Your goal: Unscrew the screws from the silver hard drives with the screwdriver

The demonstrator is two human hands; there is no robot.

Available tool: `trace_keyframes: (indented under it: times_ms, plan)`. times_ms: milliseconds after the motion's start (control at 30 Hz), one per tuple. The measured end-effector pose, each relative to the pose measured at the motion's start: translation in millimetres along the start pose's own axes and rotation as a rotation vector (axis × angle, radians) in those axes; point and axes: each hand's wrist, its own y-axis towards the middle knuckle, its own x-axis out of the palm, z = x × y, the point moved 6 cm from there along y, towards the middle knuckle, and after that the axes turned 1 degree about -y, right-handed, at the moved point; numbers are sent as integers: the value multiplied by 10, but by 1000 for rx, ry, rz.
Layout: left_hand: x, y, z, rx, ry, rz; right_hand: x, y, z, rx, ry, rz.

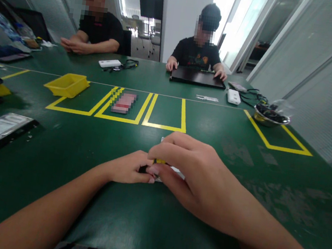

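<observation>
Both forearms reach in from the near edge of the dark green table [58, 155]. Left hand [129, 170] and right hand [190, 170] meet at mid-table, fingertips pinched together on a small flat object with a yellow part [160, 161], mostly hidden beneath them; its pale edge [175, 170] rests on the table. Beyond lie yellow taped rectangles [165, 114], a yellow plastic bin [67, 84] and a metal bowl [271, 116].
</observation>
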Motion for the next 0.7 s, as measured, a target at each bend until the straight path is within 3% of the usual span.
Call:
trace_keyframes:
  times_ms: [300,700]
  plan:
    - [14,19,-51,36,-15,-48,-43,-12,-65,-71,78,-44]
    - [-46,36,-12,-23,8,-20,-71,-23,-123,-143,154,-40]
